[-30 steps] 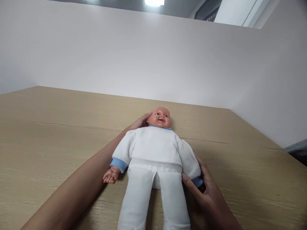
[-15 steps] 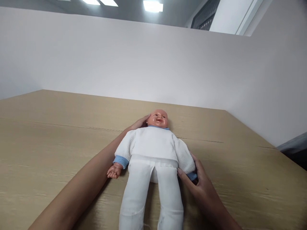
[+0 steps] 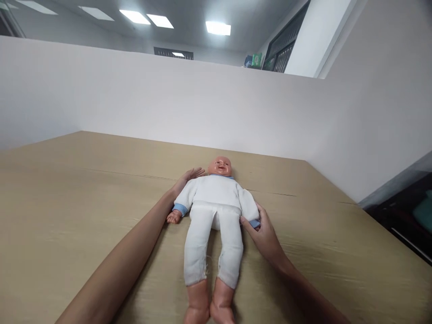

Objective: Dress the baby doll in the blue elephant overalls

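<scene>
A baby doll (image 3: pixel 216 198) in a white fleece top with blue cuffs and white trousers lies on its back on the wooden table (image 3: pixel 67 198), head away from me. My left hand (image 3: pixel 187 176) lies flat beside the doll's shoulder, fingers stretched out, just apart from the head. My right hand (image 3: pixel 261 231) is closed round the doll's sleeve and cuff at its other arm. The doll's bare feet (image 3: pixel 209 303) point toward me.
White partition walls (image 3: pixel 168 99) stand behind and to the right of the table. The table's right edge (image 3: pixel 371 220) drops to a dark area with some objects. Ceiling lights show above the partition.
The view has pulled back and tilted up, so the doll's legs and feet now show. My left hand has slid off the doll's head and lies flat. My right hand stays on the sleeve.
</scene>
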Demonstrator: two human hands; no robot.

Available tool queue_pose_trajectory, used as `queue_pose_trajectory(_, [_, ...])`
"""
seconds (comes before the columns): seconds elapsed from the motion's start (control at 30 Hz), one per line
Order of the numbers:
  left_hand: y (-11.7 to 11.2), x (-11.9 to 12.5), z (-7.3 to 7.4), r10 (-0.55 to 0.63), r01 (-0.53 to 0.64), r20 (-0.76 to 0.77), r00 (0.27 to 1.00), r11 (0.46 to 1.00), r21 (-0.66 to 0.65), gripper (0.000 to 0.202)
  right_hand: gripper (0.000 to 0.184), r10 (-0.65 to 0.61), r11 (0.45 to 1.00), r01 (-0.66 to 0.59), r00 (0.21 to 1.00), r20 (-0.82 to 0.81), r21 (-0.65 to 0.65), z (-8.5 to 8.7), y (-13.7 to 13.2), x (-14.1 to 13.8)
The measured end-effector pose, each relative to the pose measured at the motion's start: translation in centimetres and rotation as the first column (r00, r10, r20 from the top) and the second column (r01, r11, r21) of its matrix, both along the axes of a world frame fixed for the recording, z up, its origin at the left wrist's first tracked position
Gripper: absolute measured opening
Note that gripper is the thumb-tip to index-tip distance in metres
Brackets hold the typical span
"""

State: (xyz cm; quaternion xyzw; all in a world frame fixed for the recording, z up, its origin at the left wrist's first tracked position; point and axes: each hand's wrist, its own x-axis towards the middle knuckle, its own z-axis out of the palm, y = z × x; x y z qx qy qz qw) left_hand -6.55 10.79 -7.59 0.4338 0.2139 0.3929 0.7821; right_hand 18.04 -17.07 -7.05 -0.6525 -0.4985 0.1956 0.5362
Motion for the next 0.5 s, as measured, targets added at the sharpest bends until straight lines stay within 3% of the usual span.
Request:
queue_pose_trajectory(0.17, [-5.2, -4.0, 0.2, 0.144, -0.12, -0.16, 0.977, 0.981, 0.151, 0.056, 0.086, 0.049, 0.998, -0.05, 0.998, 0.025, 0.035, -0.6, -0.8, 0.2])
queue_pose_trajectory(0.27, [-8.1, -6.1, 0.8, 0.182, -0.155, -0.183, 0.966, 0.976, 0.154, 0.054, 0.093, 0.028, 0.999, -0.029, 0.999, 0.026, 0.035, -0.7, -3.0, 0.4])
queue_pose_trajectory(0.37, [-12.3, -8.6, 2.0, 0.267, -0.24, -0.272, 0.925, 0.962, 0.128, 0.056, 0.096, 0.015, 1.0, -0.015, 0.998, -0.063, -0.008, -0.1, -7.7, 0.2])
queue_pose_trajectory(0.43, [-16.9, -10.5, 2.7, 0.366, -0.327, -0.35, 0.862, 0.93, 0.166, 0.058, 0.091, -0.003, 0.999, -0.001, 0.994, -0.111, -0.037, 0.4, -12.3, -0.3])
queue_pose_trajectory(0.5, [-23.1, -12.4, 2.5, 0.519, -0.382, -0.457, 0.722, 0.85, 0.363, 0.052, 0.077, -0.085, 0.995, 0.082, 0.994, -0.061, -0.053, 0.3, -17.6, -1.1])
